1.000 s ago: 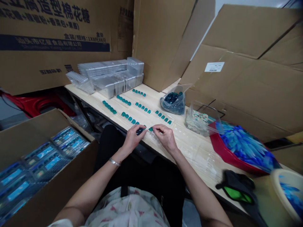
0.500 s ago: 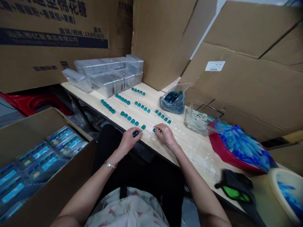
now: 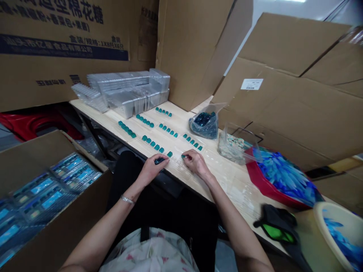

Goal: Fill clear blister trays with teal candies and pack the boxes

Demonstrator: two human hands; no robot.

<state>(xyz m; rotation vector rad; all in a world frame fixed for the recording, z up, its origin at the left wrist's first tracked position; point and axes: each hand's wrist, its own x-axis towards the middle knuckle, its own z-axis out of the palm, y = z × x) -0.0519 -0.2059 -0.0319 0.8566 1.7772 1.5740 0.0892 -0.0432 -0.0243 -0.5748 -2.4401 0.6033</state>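
My left hand point(image 3: 152, 169) is closed around dark teal gem-like pieces point(image 3: 159, 161) at the table's front edge. A single teal piece point(image 3: 169, 154) lies just beyond its fingertips. To the right, my right hand point(image 3: 196, 164) pinches one small teal piece point(image 3: 183, 156) just over the table. Past my left hand runs a slanting row of teal pieces point(image 3: 153, 144). Another row point(image 3: 193, 142) sits in a thin clear tray beyond my right hand. Further rows of the same pieces are spread towards the back and left.
Stacked clear plastic trays point(image 3: 127, 90) stand at the back left. A bag of dark teal pieces point(image 3: 204, 122), a clear box point(image 3: 235, 145) and a red basin point(image 3: 258, 181) line the right. An open carton point(image 3: 70, 211) of packed sets is at lower left.
My hands have drawn apart, leaving a single teal piece lying between them. The right hand has moved right and now pinches a piece; the left has drawn back, still holding its pieces.
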